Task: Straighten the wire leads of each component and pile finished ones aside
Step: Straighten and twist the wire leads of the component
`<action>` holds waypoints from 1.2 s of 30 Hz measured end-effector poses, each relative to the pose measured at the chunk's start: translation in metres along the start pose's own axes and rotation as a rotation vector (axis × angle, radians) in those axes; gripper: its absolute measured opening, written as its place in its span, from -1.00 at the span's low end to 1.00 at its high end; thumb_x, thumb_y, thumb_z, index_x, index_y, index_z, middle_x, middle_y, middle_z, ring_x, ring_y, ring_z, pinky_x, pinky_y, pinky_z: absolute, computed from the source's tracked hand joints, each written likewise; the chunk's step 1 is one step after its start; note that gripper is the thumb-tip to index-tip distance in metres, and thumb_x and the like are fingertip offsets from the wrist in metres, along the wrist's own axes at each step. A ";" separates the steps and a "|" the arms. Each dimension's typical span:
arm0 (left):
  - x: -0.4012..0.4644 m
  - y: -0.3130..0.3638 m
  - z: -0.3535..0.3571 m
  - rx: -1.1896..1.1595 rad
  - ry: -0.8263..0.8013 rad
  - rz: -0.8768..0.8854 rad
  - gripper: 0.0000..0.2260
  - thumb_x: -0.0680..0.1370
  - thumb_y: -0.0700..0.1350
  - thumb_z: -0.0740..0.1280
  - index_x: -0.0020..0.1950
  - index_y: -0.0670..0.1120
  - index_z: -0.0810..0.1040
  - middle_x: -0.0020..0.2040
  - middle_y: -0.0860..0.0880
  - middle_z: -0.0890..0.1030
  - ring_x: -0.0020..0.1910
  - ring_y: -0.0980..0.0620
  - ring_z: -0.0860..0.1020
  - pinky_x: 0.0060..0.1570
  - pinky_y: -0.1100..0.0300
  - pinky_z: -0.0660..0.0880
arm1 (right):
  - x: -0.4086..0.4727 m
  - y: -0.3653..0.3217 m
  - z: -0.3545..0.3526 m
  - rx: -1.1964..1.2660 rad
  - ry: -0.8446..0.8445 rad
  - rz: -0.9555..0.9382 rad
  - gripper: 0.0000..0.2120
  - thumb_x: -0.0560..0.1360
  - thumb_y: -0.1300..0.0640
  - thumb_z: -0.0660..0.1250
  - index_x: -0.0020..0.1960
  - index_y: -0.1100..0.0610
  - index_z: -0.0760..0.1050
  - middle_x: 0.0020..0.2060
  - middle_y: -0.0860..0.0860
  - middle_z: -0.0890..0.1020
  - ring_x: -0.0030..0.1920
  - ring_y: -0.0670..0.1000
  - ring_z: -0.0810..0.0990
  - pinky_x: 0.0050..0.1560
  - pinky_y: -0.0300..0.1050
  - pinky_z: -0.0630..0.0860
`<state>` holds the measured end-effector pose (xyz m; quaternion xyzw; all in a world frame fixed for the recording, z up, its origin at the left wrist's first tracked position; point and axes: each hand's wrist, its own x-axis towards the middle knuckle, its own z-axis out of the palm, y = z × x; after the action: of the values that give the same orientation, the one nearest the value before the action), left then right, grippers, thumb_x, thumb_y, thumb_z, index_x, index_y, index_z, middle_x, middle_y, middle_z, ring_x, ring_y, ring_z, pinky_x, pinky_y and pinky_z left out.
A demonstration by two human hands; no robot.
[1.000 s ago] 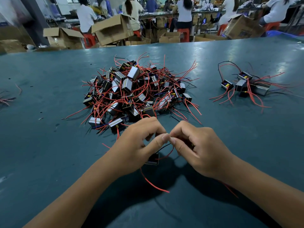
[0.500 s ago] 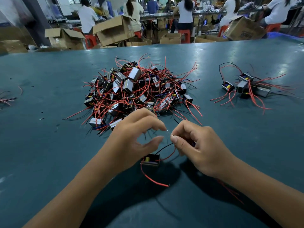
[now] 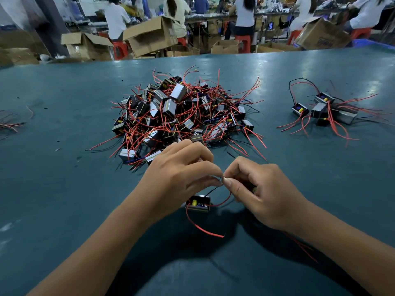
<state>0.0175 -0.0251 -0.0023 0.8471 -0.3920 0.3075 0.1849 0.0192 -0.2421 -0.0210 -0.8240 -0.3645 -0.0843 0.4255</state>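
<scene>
A small black component (image 3: pixel 198 203) with a yellow part hangs just above the table between my wrists. Its black and red leads run up to my fingertips. My left hand (image 3: pixel 179 178) and my right hand (image 3: pixel 263 193) meet thumb to thumb and pinch the lead ends between them. Another red lead (image 3: pixel 203 228) curls down from the component toward me. A big tangled heap of components (image 3: pixel 181 116) with red and black wires lies just beyond my hands. A smaller pile of components (image 3: pixel 324 110) sits at the right.
The dark green table (image 3: pixel 64 189) stretches wide around me. A few loose wires (image 3: pixel 10 122) lie at the far left edge. Beyond the table's far side are cardboard boxes (image 3: pixel 149 35), red stools and several seated people at benches.
My left thumb and forefinger, spread apart half a second ago, have closed again on the lead end next to my right fingertips. The component still hangs below.
</scene>
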 end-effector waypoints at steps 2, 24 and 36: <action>0.000 0.000 0.001 -0.017 -0.016 -0.010 -0.84 0.57 -0.02 0.43 -0.08 -0.10 0.71 -0.11 -0.05 0.59 -0.17 -0.08 0.52 -0.16 0.03 0.48 | 0.000 -0.001 -0.001 -0.087 0.002 -0.031 -0.92 0.58 0.09 0.28 -0.08 0.06 0.47 -0.45 -0.13 0.45 -0.44 -0.11 0.41 -0.37 -0.31 0.28; 0.000 0.013 0.000 -0.604 -0.249 -0.574 -0.89 0.60 -0.04 0.37 -0.11 -0.01 0.58 -0.24 0.14 0.49 -0.30 0.19 0.41 -0.23 0.31 0.32 | 0.002 -0.004 -0.004 -0.310 0.060 -0.136 -0.82 0.59 0.05 0.22 -0.08 0.14 0.50 -0.39 -0.13 0.45 -0.39 -0.02 0.45 -0.34 -0.08 0.38; 0.002 0.020 0.005 -1.081 -0.249 -1.024 -0.80 0.57 -0.12 0.40 -0.27 -0.02 0.64 -0.40 0.04 0.36 -0.43 0.15 0.27 -0.41 0.37 0.24 | 0.003 -0.002 -0.003 -0.314 0.032 -0.112 -0.90 0.57 0.12 0.29 -0.09 0.12 0.49 -0.43 -0.15 0.43 -0.42 -0.08 0.39 -0.35 -0.16 0.34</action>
<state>0.0052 -0.0412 -0.0028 0.7431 -0.0635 -0.1502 0.6490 0.0207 -0.2420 -0.0168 -0.8573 -0.3854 -0.1769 0.2920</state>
